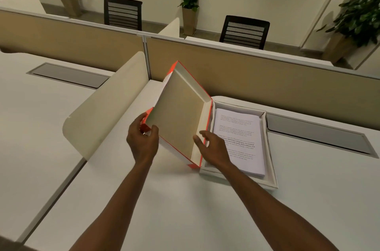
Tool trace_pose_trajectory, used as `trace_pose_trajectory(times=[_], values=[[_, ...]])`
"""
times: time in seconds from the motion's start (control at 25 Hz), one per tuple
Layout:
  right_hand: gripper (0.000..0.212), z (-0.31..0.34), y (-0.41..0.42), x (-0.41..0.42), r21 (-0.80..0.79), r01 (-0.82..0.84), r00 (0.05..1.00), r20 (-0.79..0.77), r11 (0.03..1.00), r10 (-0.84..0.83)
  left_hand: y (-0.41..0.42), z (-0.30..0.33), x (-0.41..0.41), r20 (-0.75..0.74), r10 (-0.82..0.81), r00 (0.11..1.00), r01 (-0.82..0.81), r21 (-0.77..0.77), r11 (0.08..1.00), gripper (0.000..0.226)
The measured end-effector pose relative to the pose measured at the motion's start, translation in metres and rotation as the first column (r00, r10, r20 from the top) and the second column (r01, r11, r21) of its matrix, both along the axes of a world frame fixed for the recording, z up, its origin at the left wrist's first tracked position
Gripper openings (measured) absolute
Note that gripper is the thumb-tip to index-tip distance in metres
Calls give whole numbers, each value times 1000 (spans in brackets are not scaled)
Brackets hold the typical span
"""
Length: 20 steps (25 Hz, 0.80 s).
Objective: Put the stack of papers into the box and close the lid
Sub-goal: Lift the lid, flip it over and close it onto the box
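Note:
A shallow white box (pixel 271 176) lies on the white desk, right of centre. Inside it rests the stack of printed papers (pixel 240 139), text side up. The lid (pixel 178 115), orange outside and tan inside, stands tilted up on its right edge along the box's left side. My left hand (pixel 143 139) grips the lid's raised near-left corner. My right hand (pixel 211 147) is at the lid's lower right edge by the hinge, fingers spread and touching the lid; its wrist covers the near-left part of the papers.
A curved beige divider (pixel 107 102) rises from the desk left of the lid. A tan partition wall (pixel 257 80) runs behind the box. Grey cable hatches (pixel 316 135) sit in the desks. Two black chairs and potted plants stand beyond the partition.

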State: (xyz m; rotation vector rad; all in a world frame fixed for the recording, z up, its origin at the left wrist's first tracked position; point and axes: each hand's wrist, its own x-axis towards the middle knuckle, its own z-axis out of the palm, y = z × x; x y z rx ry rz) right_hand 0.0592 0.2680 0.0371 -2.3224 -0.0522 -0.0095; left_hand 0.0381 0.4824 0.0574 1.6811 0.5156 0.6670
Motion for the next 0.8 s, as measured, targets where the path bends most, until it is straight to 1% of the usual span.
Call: trace_pose_trajectory(times=[0.16, 0.24, 0.32, 0.48, 0.56, 0.64, 0.72, 0.8], values=[[44, 55, 11, 24, 273, 116, 993, -35, 955, -111, -20, 13, -5, 47, -79, 996, 77, 44, 996, 51], [38, 79, 17, 37, 407, 156, 987, -101, 900, -126, -30, 19, -9, 81, -104, 991, 96, 107, 990, 52], [33, 100, 25, 48, 513, 189, 977, -188, 837, -106, -41, 25, -13, 116, -137, 984, 115, 182, 977, 52], [37, 117, 37, 63, 586, 256, 947, -311, 769, -79, -65, 33, -20, 167, -232, 958, 180, 275, 944, 54], [26, 117, 38, 67, 621, 274, 939, -337, 734, -65, -77, 37, -22, 146, -257, 955, 207, 292, 934, 56], [13, 116, 36, 70, 646, 284, 945, -312, 709, -93, -86, 40, -24, 115, -287, 951, 239, 314, 919, 59], [11, 117, 30, 71, 640, 294, 949, -283, 710, -137, -90, 41, -24, 77, -350, 934, 309, 319, 896, 73], [11, 117, 20, 71, 632, 296, 951, -266, 716, -157, -89, 36, -22, 49, -457, 888, 429, 267, 863, 87]])
